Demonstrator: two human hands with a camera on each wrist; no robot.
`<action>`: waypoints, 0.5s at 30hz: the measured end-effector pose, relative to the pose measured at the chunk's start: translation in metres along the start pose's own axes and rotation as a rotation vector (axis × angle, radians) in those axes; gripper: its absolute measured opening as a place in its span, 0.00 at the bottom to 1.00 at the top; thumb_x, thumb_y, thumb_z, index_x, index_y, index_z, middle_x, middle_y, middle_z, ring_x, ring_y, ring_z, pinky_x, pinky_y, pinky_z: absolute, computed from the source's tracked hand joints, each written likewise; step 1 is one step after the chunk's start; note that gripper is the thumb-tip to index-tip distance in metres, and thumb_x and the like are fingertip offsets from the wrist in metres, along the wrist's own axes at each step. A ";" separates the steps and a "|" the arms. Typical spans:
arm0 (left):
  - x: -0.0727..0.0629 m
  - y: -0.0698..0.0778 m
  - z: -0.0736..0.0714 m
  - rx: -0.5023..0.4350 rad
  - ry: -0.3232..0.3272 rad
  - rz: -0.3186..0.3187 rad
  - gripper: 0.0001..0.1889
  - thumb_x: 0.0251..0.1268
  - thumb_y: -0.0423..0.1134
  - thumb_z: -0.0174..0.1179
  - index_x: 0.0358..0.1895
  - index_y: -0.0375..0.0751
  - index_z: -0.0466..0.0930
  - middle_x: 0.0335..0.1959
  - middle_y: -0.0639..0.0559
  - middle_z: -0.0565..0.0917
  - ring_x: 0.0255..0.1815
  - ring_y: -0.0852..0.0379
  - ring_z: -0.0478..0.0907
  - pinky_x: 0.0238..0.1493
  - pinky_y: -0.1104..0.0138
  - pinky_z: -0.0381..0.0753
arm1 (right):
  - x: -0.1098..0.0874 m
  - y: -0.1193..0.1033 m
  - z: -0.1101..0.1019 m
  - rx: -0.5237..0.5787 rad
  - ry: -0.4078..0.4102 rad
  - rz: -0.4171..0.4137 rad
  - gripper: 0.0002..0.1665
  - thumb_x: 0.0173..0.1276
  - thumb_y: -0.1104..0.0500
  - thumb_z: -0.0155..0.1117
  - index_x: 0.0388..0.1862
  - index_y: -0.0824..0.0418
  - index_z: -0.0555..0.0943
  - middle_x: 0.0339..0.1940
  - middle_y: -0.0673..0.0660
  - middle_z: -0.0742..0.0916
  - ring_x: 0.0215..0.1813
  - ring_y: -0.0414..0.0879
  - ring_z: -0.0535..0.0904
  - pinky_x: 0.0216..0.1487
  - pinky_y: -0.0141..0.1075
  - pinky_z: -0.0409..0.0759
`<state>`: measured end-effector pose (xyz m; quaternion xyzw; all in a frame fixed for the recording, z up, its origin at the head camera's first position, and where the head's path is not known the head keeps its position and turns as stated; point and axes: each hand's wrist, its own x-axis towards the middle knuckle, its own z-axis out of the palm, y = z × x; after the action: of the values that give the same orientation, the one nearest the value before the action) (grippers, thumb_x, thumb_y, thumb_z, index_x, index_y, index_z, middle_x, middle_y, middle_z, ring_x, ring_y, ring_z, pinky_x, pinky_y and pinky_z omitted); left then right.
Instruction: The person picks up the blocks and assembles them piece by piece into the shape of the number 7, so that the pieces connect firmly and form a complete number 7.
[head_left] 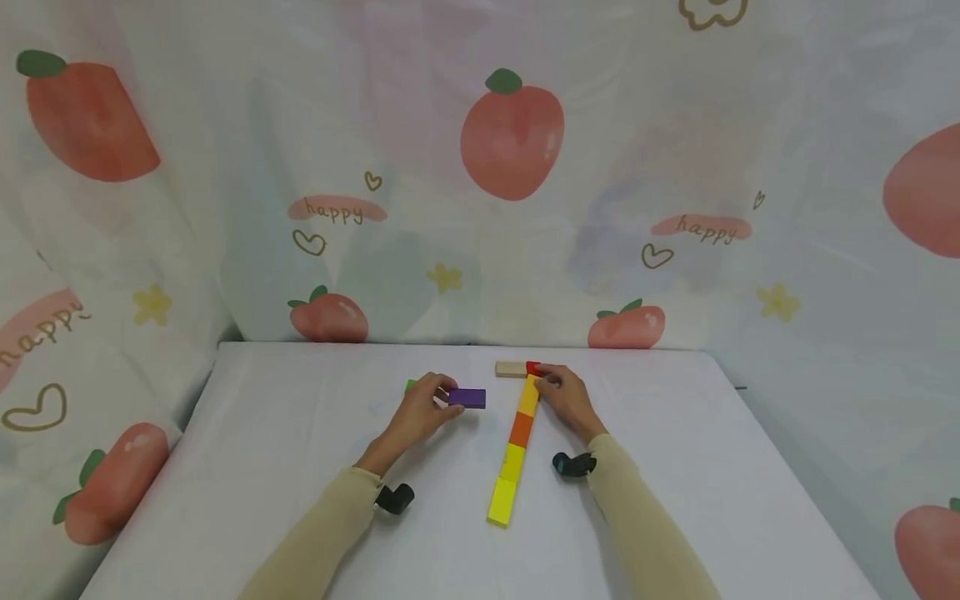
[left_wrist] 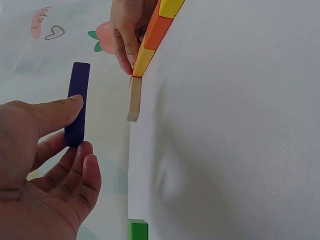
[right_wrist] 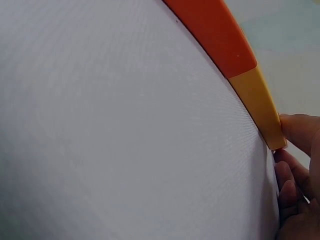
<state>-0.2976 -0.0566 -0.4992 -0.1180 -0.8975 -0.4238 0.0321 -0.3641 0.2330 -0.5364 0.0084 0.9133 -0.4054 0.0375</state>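
My left hand pinches a purple block above the table, thumb on one side and fingertips on the other. Behind that hand lies a green block, mostly hidden in the head view. At the far end of a line of blocks, my right hand has curled fingers around a small red block, its thumb by the end of the yellow-orange block. Fingers hide much of the red block. A plain wooden block lies to its left, end to end with it.
Toward the near edge the line continues with an orange block and two yellow blocks, laid end to end at a slight slant. The white-covered table meets a printed cloth backdrop at its back edge.
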 end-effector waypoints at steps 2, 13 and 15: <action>0.001 0.000 0.001 0.003 0.005 -0.001 0.18 0.59 0.40 0.70 0.51 0.41 0.78 0.47 0.49 0.80 0.47 0.55 0.79 0.49 0.62 0.82 | 0.000 -0.001 0.000 0.000 -0.003 0.009 0.25 0.75 0.48 0.56 0.69 0.49 0.72 0.61 0.60 0.77 0.60 0.56 0.71 0.66 0.52 0.72; 0.009 -0.001 0.002 -0.010 0.034 0.037 0.18 0.57 0.37 0.71 0.50 0.39 0.79 0.46 0.47 0.80 0.46 0.54 0.81 0.47 0.62 0.83 | 0.003 0.003 0.001 -0.001 0.003 -0.007 0.25 0.74 0.49 0.57 0.69 0.50 0.73 0.62 0.60 0.77 0.60 0.56 0.71 0.66 0.52 0.72; 0.012 -0.002 0.002 -0.009 0.036 0.034 0.18 0.58 0.37 0.71 0.50 0.40 0.79 0.46 0.47 0.80 0.46 0.54 0.81 0.47 0.62 0.83 | 0.003 0.004 0.001 -0.007 0.003 -0.013 0.26 0.75 0.49 0.57 0.69 0.50 0.72 0.62 0.60 0.78 0.60 0.56 0.71 0.66 0.52 0.72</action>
<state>-0.3091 -0.0540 -0.4999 -0.1260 -0.8926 -0.4294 0.0549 -0.3668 0.2348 -0.5398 0.0031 0.9149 -0.4023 0.0334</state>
